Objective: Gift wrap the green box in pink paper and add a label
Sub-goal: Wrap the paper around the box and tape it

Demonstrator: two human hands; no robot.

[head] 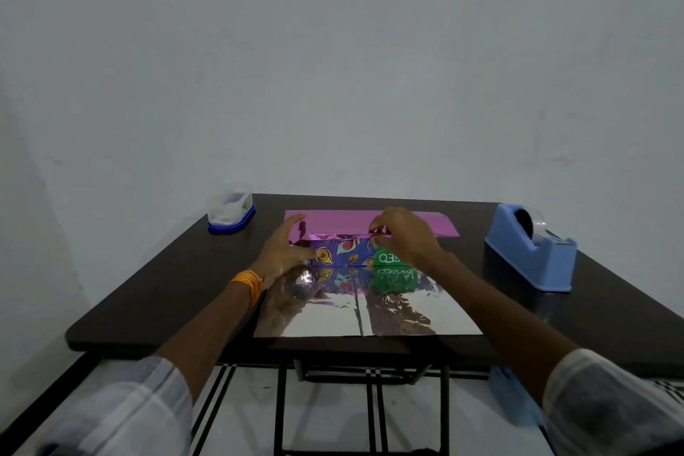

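The box [348,252] sits between the hands on the paper [370,318]. The left hand [285,252] lies flat, fingers straight, against its end. The right hand [403,237] seemingly pinches the paper's far edge above it. A loose pinch could let the slick sheet slip and fold crooked.

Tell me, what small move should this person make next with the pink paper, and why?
Probably draw the pink paper toward them, over the box. The right hand pinches the paper's edge at the box's far top edge, the left hand steadies the box's left end, and the box's near face is uncovered.
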